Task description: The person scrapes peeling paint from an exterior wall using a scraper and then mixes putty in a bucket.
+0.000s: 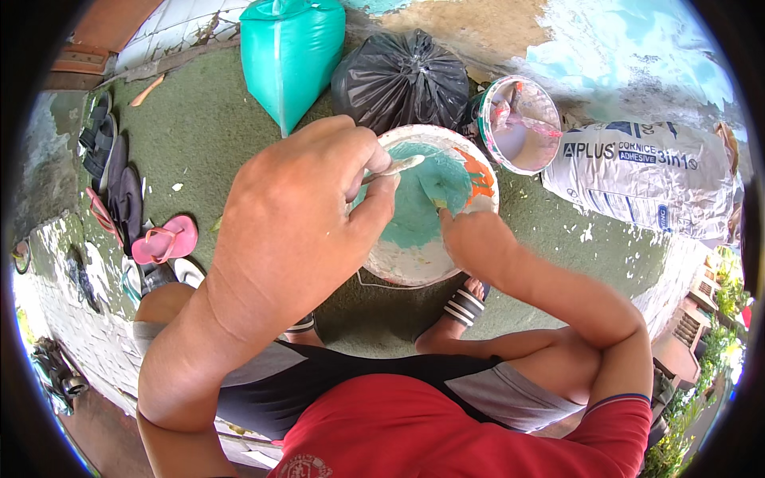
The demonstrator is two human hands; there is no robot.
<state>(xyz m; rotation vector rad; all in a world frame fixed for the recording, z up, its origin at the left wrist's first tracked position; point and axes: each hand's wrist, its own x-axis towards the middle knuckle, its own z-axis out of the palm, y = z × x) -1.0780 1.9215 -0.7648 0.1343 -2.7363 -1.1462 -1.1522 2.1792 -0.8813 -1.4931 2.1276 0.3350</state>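
Observation:
In front of me a white bucket point(416, 264) stands between my feet, with teal-green paste point(410, 219) low inside and orange marks on its inner wall. My left hand point(299, 195) is closed, raised over the bucket's left side. From its pinched fingers sticks out a thin strip smeared whitish point(405, 166); its kind is not clear. At the bucket's right rim my right hand point(480, 243) is closed round the handle of what looks like a putty knife point(434, 190). Its paste-covered blade reaches into the bucket; most of the handle is hidden in my fist.
Behind the bucket are a teal bag point(291, 60) and a tied black plastic bag point(402, 84). A smaller tilted pail point(535, 155) with pale contents and a paper powder sack point(641, 179) lie to the right. Pink flip-flops point(166, 240) and dark sandals point(102, 151) line the left.

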